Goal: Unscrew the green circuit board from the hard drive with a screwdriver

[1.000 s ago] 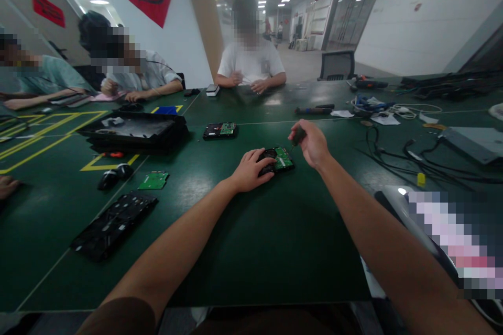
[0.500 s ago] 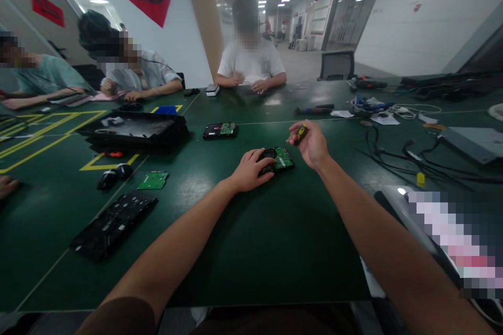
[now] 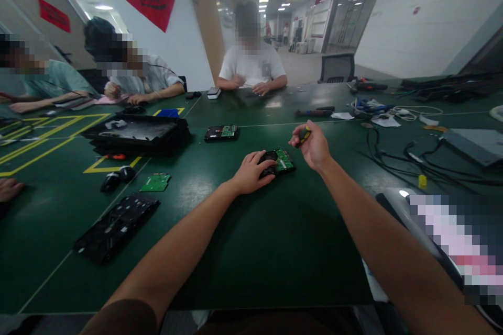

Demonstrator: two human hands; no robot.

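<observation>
A hard drive (image 3: 283, 162) with its green circuit board facing up lies on the dark green table. My left hand (image 3: 254, 171) grips it from the left, thumb at the near edge and fingers over the far side and top. In my right hand (image 3: 313, 145), the fingers are closed round a yellow and black screwdriver (image 3: 303, 137). The screwdriver slants down to the left, its thin tip near the right end of the circuit board. Whether the tip touches a screw is too small to tell.
Left are a black drive chassis (image 3: 117, 227), a loose green circuit board (image 3: 155, 182), a mouse (image 3: 118, 178) and stacked black trays (image 3: 135, 133). Another hard drive (image 3: 221, 133) lies beyond my hands. Cables (image 3: 408, 154) and a laptop (image 3: 396, 204) are right. Several people sit around the table.
The view has shifted slightly, so the whole scene sits a little lower and to the right. Both hands keep nearly the same pose at the hard drive.
</observation>
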